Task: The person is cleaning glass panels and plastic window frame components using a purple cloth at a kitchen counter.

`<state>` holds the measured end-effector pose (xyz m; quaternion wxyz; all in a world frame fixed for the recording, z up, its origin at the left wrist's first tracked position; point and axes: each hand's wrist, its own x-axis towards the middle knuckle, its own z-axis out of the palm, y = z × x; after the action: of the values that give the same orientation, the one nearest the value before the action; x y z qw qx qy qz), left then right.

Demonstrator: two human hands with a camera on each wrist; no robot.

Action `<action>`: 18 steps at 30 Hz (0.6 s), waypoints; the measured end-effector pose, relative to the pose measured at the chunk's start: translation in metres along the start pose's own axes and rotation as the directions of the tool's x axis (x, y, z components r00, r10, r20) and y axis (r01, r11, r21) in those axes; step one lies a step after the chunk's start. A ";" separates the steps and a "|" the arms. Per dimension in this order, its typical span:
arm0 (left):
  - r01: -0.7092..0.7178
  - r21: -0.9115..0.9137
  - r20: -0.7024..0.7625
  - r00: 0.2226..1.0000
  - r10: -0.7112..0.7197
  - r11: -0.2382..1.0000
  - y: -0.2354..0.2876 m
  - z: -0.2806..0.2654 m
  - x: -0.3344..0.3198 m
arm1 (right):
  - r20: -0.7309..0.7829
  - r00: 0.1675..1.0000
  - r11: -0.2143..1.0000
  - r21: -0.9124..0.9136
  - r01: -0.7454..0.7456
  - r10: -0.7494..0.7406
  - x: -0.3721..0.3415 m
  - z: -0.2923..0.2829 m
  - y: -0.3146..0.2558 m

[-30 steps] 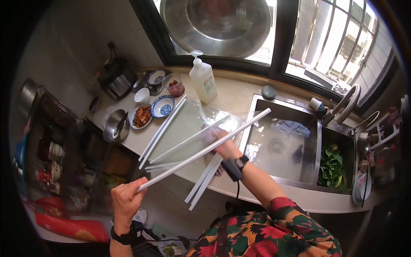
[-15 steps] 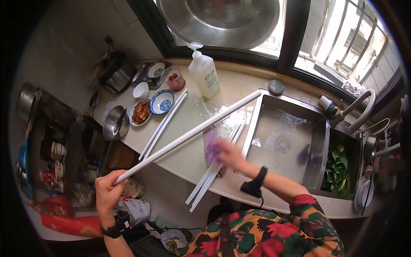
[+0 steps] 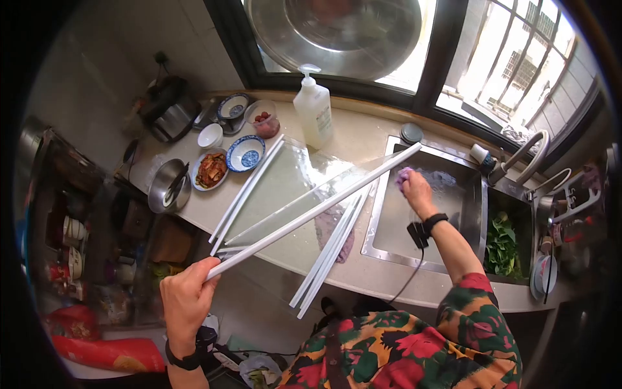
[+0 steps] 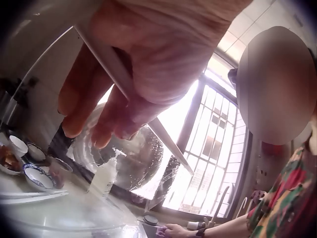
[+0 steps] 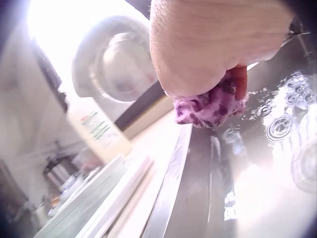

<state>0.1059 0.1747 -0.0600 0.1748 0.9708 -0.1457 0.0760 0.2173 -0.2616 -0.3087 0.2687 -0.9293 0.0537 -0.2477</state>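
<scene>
My left hand (image 3: 188,295) grips the near end of a clear panel's white edge strip (image 3: 317,211). The panel is held up at a slant over the counter, its far end reaching the sink's left rim. In the left wrist view, my fingers (image 4: 101,121) curl by the pale edge. My right hand (image 3: 418,194) is over the left sink basin (image 3: 389,240), clutching a crumpled purple cloth (image 5: 210,106). Rings spread on the water (image 5: 280,129) below it. Under the panel, a greenish glass sheet (image 3: 278,185) lies on the counter.
White strips (image 3: 330,249) lie across a second purple cloth (image 3: 327,227), overhanging the counter's front. A soap pump bottle (image 3: 314,113) stands at the back. To the left are a food plate (image 3: 211,170), blue-patterned bowls and a steel bowl (image 3: 170,186). Leafy greens (image 3: 502,243) fill the right basin.
My right hand has moved with the purple cloth from behind the panel, across the counter, to over the sink. The panel swung up and left, then came back down to the right.
</scene>
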 end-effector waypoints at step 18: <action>-0.166 0.282 -0.021 0.984 0.179 0.945 0.007 0.080 -0.096 | 0.591 0.720 0.750 0.274 -0.602 0.363 0.035 0.037 0.061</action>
<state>0.0204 0.1638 -0.1507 0.0323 0.9672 -0.2140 0.1332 0.2681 -0.3040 -0.3528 0.5359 -0.8231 0.1708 0.0789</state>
